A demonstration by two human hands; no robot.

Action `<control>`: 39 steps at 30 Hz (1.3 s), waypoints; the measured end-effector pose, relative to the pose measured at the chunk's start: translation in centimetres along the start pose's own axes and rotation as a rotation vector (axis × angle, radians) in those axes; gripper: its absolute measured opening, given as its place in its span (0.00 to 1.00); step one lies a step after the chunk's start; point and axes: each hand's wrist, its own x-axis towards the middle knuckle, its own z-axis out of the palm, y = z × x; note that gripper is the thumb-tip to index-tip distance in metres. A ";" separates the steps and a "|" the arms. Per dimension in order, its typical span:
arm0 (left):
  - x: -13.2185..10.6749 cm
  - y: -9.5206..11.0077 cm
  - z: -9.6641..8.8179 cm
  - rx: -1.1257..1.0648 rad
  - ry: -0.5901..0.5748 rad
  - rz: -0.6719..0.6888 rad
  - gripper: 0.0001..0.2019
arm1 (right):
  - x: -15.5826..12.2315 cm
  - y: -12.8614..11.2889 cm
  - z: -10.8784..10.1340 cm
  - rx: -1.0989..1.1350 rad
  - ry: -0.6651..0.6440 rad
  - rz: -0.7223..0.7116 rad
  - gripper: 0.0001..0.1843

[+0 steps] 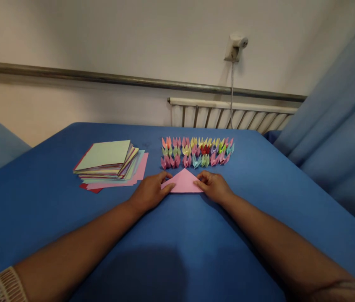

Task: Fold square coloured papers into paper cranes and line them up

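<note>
Plain pink paper triangle (184, 183)

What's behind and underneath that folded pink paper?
Behind the folded pink paper, rows of small colourful paper figures stand on the blue surface. What's directly underneath it is covered and cannot be seen.

Paper birds (205, 149) block folded paper (184, 183) from the table's (261, 170) far edge, a paper stack (105, 157) the far left corner; along the right edge a hand could pass.
</note>
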 end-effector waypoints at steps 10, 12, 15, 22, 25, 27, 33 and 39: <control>-0.2 -0.2 0.2 0.243 0.009 0.106 0.18 | -2.3 -3.7 -0.3 -0.420 -0.094 -0.464 0.16; -0.2 -0.1 0.0 0.251 0.024 0.112 0.18 | -2.7 -4.1 0.1 -0.414 -0.174 -0.506 0.17; -1.2 0.8 0.4 0.279 0.102 0.186 0.19 | -3.0 -4.3 0.3 -0.420 -0.225 -0.511 0.18; -5.9 3.8 3.0 0.291 -0.175 0.357 0.40 | -3.1 -4.5 -0.2 -0.469 -0.255 -0.508 0.17; -6.4 3.7 2.5 0.401 -0.234 0.342 0.41 | -3.1 -4.4 -0.2 -0.456 -0.260 -0.509 0.18; -6.4 3.3 1.8 0.456 -0.239 0.319 0.42 | -3.0 -4.3 -0.2 -0.447 -0.271 -0.505 0.20; -6.4 3.3 -0.6 0.552 -0.222 0.172 0.43 | -2.9 -4.2 -0.3 -0.432 -0.289 -0.508 0.19; -4.8 2.9 0.5 0.476 -0.046 0.345 0.38 | -2.9 -4.4 -0.6 -0.407 -0.292 -0.511 0.19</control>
